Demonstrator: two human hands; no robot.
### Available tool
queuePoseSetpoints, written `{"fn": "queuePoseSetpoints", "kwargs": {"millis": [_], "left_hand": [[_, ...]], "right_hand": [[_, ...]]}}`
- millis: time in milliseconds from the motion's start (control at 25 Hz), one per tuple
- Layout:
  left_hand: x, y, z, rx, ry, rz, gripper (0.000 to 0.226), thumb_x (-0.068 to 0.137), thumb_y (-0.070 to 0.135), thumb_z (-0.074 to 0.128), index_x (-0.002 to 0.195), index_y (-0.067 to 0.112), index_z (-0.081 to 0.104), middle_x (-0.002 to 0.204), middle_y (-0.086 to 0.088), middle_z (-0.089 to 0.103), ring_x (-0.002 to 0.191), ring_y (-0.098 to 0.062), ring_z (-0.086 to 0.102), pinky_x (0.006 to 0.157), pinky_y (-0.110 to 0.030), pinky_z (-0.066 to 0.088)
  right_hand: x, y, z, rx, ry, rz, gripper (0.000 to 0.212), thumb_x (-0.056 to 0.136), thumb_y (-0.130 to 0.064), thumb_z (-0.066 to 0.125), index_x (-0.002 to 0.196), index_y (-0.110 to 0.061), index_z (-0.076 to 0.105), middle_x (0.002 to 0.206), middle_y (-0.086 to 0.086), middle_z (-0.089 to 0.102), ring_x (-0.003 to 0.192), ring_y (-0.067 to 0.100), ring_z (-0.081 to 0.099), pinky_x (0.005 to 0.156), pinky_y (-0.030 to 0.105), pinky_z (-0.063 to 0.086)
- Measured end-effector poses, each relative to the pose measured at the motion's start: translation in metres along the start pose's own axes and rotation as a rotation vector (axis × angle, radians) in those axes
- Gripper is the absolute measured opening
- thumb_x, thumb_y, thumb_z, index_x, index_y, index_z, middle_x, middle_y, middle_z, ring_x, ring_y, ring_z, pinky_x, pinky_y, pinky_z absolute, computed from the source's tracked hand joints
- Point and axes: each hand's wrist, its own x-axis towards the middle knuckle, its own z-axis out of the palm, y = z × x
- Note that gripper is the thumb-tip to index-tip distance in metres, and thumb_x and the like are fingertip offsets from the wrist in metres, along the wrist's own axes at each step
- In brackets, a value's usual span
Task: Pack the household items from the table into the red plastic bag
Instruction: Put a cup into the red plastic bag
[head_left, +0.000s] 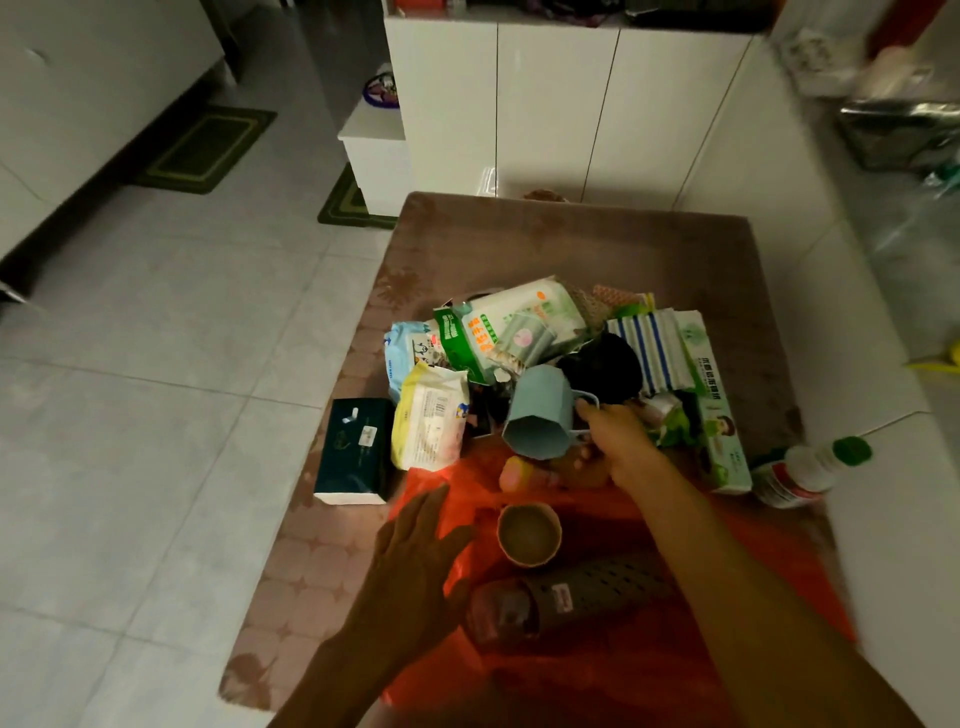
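Gripping the blue mug (537, 413) by its handle, the right hand (618, 441) has its fingers closed there; the mug lies tipped at the pile's near edge, mouth toward the red plastic bag (649, 525) just below on the bench (597, 244). The left hand (415, 551) rests spread open, empty, on the bag's left rim.

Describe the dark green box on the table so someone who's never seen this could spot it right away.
Start at the brown table with the pile of packets in the middle. Look to the pile's left, at the table's left edge, beside the yellow-and-white wipes pack. The dark green box lies flat there by itself, the only dark rectangular block with a white end, with a small white label on top.
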Motion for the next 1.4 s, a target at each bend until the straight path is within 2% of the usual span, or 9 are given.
{"fn": "queuePoseSetpoints", "kwargs": {"millis": [280, 440, 600, 760, 960, 1040, 1120, 1280, 1400], "left_hand": [[0.019, 0.003, 0.002, 0.103, 0.003, -0.118, 0.058, 0.071, 0.037, 0.074, 0.125, 0.026, 0.054, 0.153, -0.021, 0.024, 0.141, -0.043, 0.016, 0.104, -0.065, 0.025], [0.038, -0.007, 0.003, 0.048, -0.209, -0.253, 0.083, 0.082, 0.041, 0.064, 0.147, 0.013, 0.021, 0.158, -0.01, 0.01, 0.144, -0.033, 0.006, 0.113, -0.05, 0.021], [0.043, -0.017, -0.003, -0.213, 0.063, -0.11, 0.085, 0.075, 0.02, 0.076, 0.145, 0.008, 0.029, 0.152, -0.008, 0.029, 0.134, -0.027, 0.031, 0.105, -0.043, 0.034], [0.032, -0.005, -0.003, -0.334, 0.231, -0.089, 0.064, 0.078, 0.022, 0.068, 0.137, 0.011, 0.045, 0.138, -0.002, 0.044, 0.121, -0.015, 0.038, 0.097, -0.036, 0.038], [0.023, 0.0, 0.015, -0.34, 0.086, -0.09, 0.054, 0.076, 0.041, 0.05, 0.122, 0.013, 0.06, 0.12, -0.009, 0.064, 0.107, -0.023, 0.059, 0.087, -0.044, 0.053], [0.022, -0.002, 0.021, -0.331, 0.071, -0.102, 0.056, 0.076, 0.043, 0.049, 0.122, 0.013, 0.06, 0.121, -0.009, 0.064, 0.107, -0.023, 0.06, 0.088, -0.037, 0.05], [0.022, -0.003, 0.026, -0.353, 0.086, -0.112, 0.056, 0.077, 0.045, 0.048, 0.124, 0.015, 0.059, 0.123, -0.007, 0.063, 0.107, -0.019, 0.058, 0.089, -0.034, 0.047], [0.023, 0.003, 0.031, -0.425, 0.062, -0.154, 0.058, 0.078, 0.049, 0.045, 0.124, 0.018, 0.058, 0.124, -0.007, 0.061, 0.109, -0.011, 0.05, 0.091, -0.029, 0.042], [0.024, -0.005, 0.028, -0.444, 0.057, -0.22, 0.064, 0.074, 0.053, 0.044, 0.128, 0.019, 0.055, 0.127, -0.008, 0.058, 0.113, -0.016, 0.048, 0.095, -0.035, 0.042]], "right_hand": [[-0.091, 0.011, -0.064, 0.242, -0.124, -0.078, 0.029, 0.1, -0.032, 0.045, 0.106, -0.013, 0.067, 0.052, 0.004, 0.054, 0.032, 0.013, 0.037, 0.036, 0.022, 0.03], [-0.123, 0.07, -0.091, 0.091, -0.251, 0.205, 0.027, 0.099, -0.028, 0.047, 0.11, -0.014, 0.068, 0.053, 0.002, 0.05, 0.035, 0.01, 0.033, 0.035, 0.021, 0.027], [-0.11, 0.101, -0.086, 0.31, -0.007, 0.183, 0.023, 0.097, -0.014, 0.044, 0.113, -0.008, 0.06, 0.066, 0.011, 0.053, 0.035, 0.013, 0.041, 0.031, 0.023, 0.031], [-0.087, 0.108, -0.074, 0.378, 0.144, 0.035, 0.025, 0.096, -0.008, 0.047, 0.118, -0.017, 0.055, 0.085, 0.013, 0.061, 0.059, 0.026, 0.059, 0.047, 0.032, 0.05], [-0.072, 0.139, -0.049, 0.345, 0.027, 0.051, 0.071, 0.088, -0.001, 0.062, 0.143, -0.036, 0.033, 0.132, 0.006, 0.052, 0.111, 0.031, 0.061, 0.085, 0.043, 0.054], [-0.07, 0.148, -0.059, 0.18, 0.092, 0.038, 0.065, 0.088, -0.006, 0.064, 0.142, -0.031, 0.04, 0.137, 0.004, 0.047, 0.12, 0.031, 0.054, 0.09, 0.045, 0.053], [-0.071, 0.161, -0.071, -0.391, 0.161, -0.011, 0.059, 0.091, -0.018, 0.062, 0.144, -0.03, 0.039, 0.147, 0.005, 0.04, 0.128, 0.029, 0.047, 0.1, 0.046, 0.047], [-0.084, 0.157, -0.076, -1.307, -0.049, -0.043, 0.067, 0.096, -0.035, 0.048, 0.153, -0.032, 0.013, 0.158, 0.004, 0.018, 0.137, 0.027, 0.035, 0.105, 0.039, 0.043], [-0.093, 0.106, -0.068, -1.278, 0.152, -0.253, 0.043, 0.096, -0.039, 0.046, 0.137, -0.026, 0.047, 0.115, -0.001, 0.064, 0.098, 0.015, 0.063, 0.08, 0.031, 0.054]]}}
